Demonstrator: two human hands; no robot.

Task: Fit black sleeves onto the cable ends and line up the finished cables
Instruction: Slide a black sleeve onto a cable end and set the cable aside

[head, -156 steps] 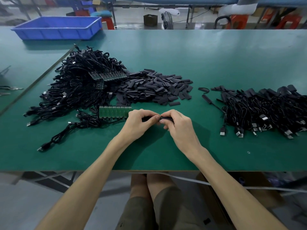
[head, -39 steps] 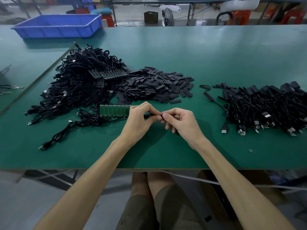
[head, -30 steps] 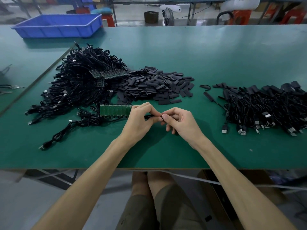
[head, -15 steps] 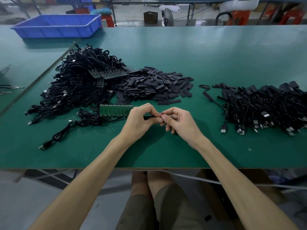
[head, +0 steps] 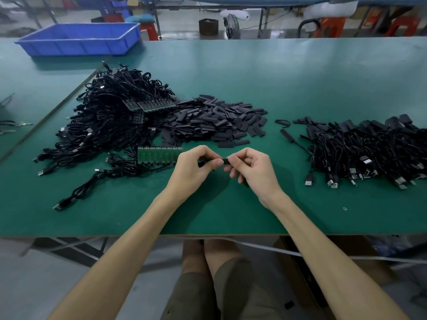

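The table is carrying everything. A tangled heap of cables is lying beyond the left hand and to its left. The finished cables are lying in a row to the right of the right hand, plugs toward the near edge. The sleeve pile is sitting just beyond both hands. A bin is standing far beyond the left hand; its contents cannot be told. The left hand, fingers curled, is pinching a cable. The right hand, fingers curled, is pinching a sleeve at that cable's end, thumbs nearly meeting. A board strip is lying just left of the left hand.
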